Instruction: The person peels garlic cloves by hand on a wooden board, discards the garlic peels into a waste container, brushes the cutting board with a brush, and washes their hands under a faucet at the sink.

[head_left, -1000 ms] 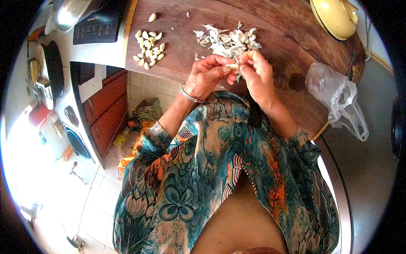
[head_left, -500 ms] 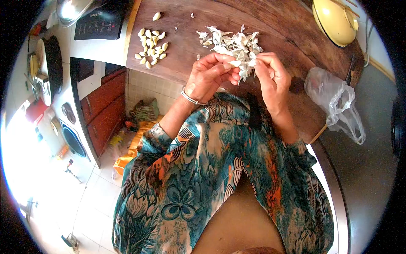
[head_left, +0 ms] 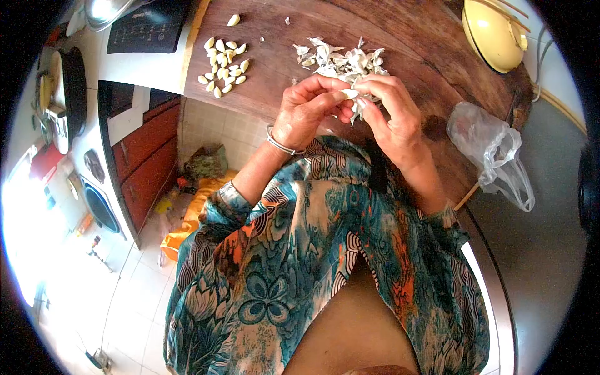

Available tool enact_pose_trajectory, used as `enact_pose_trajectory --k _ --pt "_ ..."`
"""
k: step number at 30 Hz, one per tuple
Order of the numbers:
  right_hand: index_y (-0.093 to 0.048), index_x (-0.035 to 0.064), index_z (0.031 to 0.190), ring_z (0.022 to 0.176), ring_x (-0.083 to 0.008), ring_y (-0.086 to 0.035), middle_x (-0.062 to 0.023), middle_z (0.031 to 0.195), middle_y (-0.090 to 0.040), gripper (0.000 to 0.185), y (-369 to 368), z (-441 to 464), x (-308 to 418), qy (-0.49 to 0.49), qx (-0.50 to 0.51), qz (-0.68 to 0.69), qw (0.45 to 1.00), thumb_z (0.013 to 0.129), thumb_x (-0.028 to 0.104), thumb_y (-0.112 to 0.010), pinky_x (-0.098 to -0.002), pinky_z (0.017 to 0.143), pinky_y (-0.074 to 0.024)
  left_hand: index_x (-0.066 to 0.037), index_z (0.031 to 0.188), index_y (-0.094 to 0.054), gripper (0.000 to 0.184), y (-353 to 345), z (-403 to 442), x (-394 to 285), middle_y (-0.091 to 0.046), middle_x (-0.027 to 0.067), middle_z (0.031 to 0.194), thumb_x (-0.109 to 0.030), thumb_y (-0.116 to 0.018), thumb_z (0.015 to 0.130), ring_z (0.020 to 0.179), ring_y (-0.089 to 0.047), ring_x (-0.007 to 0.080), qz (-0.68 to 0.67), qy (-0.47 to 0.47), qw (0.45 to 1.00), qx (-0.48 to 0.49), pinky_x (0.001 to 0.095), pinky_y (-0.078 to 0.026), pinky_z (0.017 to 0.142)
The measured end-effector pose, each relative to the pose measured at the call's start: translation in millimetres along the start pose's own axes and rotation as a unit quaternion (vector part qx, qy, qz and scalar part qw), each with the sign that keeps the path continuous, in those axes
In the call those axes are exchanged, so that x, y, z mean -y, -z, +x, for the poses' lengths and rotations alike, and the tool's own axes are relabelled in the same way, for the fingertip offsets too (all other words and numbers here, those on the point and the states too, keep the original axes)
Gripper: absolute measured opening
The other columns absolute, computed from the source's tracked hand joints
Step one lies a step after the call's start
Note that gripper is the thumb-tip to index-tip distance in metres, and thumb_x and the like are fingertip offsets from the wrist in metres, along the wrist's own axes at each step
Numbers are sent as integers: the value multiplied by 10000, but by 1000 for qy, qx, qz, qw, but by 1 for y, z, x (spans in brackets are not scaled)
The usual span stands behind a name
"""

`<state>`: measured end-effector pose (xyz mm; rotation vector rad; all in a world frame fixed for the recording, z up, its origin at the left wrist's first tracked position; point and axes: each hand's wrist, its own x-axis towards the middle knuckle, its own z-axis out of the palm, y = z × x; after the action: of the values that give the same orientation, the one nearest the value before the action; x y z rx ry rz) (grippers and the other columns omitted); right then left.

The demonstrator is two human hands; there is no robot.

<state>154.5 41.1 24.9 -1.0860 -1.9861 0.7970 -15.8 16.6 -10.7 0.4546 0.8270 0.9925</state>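
Note:
Between thumb and fingertips, my left hand (head_left: 312, 111) pinches a pale garlic clove (head_left: 350, 94). My right hand (head_left: 395, 115) is closed in from the other side, its thumb and forefinger on the same clove. Just beyond the fingers lies a loose heap of papery garlic skins (head_left: 340, 59) on the dark wooden board (head_left: 269, 69); my hands cover its near edge. Off to the left, several peeled cloves (head_left: 224, 67) are gathered in a group, with a single clove (head_left: 234, 20) a little above them.
A crumpled clear plastic bag (head_left: 490, 156) lies at the board's right end. Above it sits a yellow bowl (head_left: 495, 37) with chopsticks (head_left: 509, 7). On the left are a black cooktop panel (head_left: 150, 28) and red drawers (head_left: 147, 150). An orange bag (head_left: 199, 209) rests on the floor.
My right hand has moved left, in toward my left hand, and its fingers now close over the clove. My left hand stays nearly in place, still pinching it.

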Motion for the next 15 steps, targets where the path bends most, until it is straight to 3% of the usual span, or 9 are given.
enact_pose_trajectory --k 5,8,15 --pt "-555 63 1059 813 -284 -589 -112 899 -597 338 -4 1 5 -34 16 37 999 737 -37 -578 -364 722 -481 30 1009 -568 168 2 0 -4 -628 132 853 -50 -516 871 734 -619 197 56 -7 998 18 307 -518 678" --pt "-540 76 1092 779 -285 -591 -112 881 -595 348 -5 5 6 -11 31 25 999 761 -29 -559 -363 683 -486 39 996 -571 163 0 -2 -5 -631 109 818 -57 -542 867 692 -602 149 40 -12 999 11 265 -507 664" --pt "-518 81 1138 802 -292 -594 -129 907 -593 364 -7 6 7 -17 35 27 999 788 -20 -540 -355 692 -494 47 1020 -565 184 4 -5 -8 -631 119 841 -63 -505 885 717 -611 164 17 11 1000 15 278 -511 687"
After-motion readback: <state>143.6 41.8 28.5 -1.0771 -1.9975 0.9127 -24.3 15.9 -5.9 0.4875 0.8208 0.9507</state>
